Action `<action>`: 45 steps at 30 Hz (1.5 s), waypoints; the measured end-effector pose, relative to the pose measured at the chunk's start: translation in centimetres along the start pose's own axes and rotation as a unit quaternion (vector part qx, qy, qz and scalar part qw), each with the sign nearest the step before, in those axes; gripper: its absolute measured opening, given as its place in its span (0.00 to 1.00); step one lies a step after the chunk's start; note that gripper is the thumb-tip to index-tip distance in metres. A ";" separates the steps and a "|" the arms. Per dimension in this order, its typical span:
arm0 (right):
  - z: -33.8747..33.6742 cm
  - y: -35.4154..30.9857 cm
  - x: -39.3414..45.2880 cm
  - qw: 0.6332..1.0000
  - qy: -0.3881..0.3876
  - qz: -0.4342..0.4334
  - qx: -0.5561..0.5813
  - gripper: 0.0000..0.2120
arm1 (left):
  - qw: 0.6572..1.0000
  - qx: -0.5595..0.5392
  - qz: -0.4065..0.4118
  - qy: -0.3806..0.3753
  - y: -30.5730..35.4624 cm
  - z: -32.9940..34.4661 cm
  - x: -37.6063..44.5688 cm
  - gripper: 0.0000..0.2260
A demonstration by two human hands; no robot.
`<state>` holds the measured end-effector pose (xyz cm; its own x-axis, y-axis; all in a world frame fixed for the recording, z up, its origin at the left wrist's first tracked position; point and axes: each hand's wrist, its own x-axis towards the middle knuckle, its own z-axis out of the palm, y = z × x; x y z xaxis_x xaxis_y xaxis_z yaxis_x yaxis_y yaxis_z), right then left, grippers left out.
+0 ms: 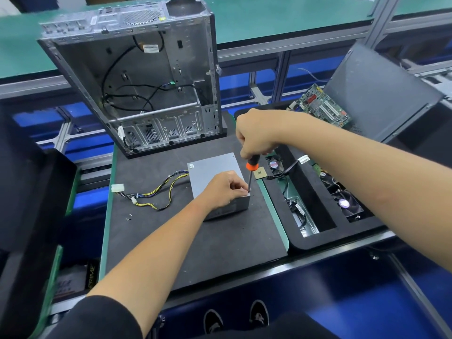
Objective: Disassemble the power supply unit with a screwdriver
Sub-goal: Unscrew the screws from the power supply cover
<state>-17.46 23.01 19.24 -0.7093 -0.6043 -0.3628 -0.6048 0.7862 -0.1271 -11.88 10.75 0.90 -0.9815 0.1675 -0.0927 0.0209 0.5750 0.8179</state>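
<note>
**Screwdriver Set on the Corner of the Power Supply**

Black shoes [236, 316] showed at the bottom edge, below the front rail of the bench, and a black sleeve [102, 316] covered the upper part of the left arm.

Behind the work area stood the open computer case [137, 77], upright on its end, its bare metal inside facing the camera with black cables hanging loose in it. A dark work mat [195, 241] lay in front of the case. To the right of the mat sat a black foam tray [315, 192] with long compartments that held fans and wires, and a dark side panel [381, 94] leaned behind the tray, with a green motherboard [322, 106] resting against it.

On the mat, just in front of the case, lay the grey power supply unit [210, 167], flat, with its wire bundle [151, 194] trailing off to the left and ending in white connectors. The left hand [223, 189] rested on the near right part of the unit's top, fingers curled, the fingertips pinched together right by the tool's tip. The right hand [256, 135] gripped the handle of the screwdriver [251, 171] from above; its shaft stood almost upright, with the tip on the near right corner of the unit. A small gold chip [259, 173] lay just right of the unit. Two tiny loose screws [128, 217] sat on the mat, near the wires.
</note>
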 end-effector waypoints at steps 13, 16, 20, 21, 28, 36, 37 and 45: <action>0.0 0.3 -0.3 1.000 0.003 0.000 -0.016 0.11 | 1.000 0.004 -0.009 -0.007 0.3 -0.8 0.1 0.05; -0.1 0.4 -0.4 1.000 0.001 0.000 -0.019 0.12 | 1.000 -0.001 -0.012 -0.006 0.4 -0.7 0.0 0.04; -0.2 0.5 -0.6 1.000 -0.002 0.000 -0.009 0.11 | 1.000 -0.002 -0.014 -0.004 0.6 -0.6 0.1 0.03; -0.2 0.4 -0.6 1.000 -0.003 0.000 -0.010 0.11 | 1.000 -0.004 -0.015 -0.004 0.6 -0.6 0.1 0.03; -0.2 0.3 -0.7 1.000 -0.006 -0.004 -0.016 0.12 | 1.000 0.011 -0.007 -0.003 0.4 -0.3 0.2 0.03; 0.0 0.3 -0.4 1.000 0.002 -0.015 -0.026 0.12 | 1.000 0.005 -0.005 -0.003 0.3 -0.4 0.3 0.07; 0.1 0.3 -0.3 0.999 0.006 -0.017 -0.027 0.11 | 1.000 0.003 -0.005 -0.003 0.3 -0.5 0.3 0.08; 0.0 0.5 -0.3 1.000 0.002 -0.016 -0.017 0.11 | 1.000 0.010 -0.003 0.000 0.3 -0.3 0.3 0.08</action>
<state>-17.53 23.63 19.29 -0.6904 -0.6298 -0.3560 -0.6393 0.7614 -0.1073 -12.25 10.69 1.30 -0.9815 0.1645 -0.0983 0.0184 0.5912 0.8064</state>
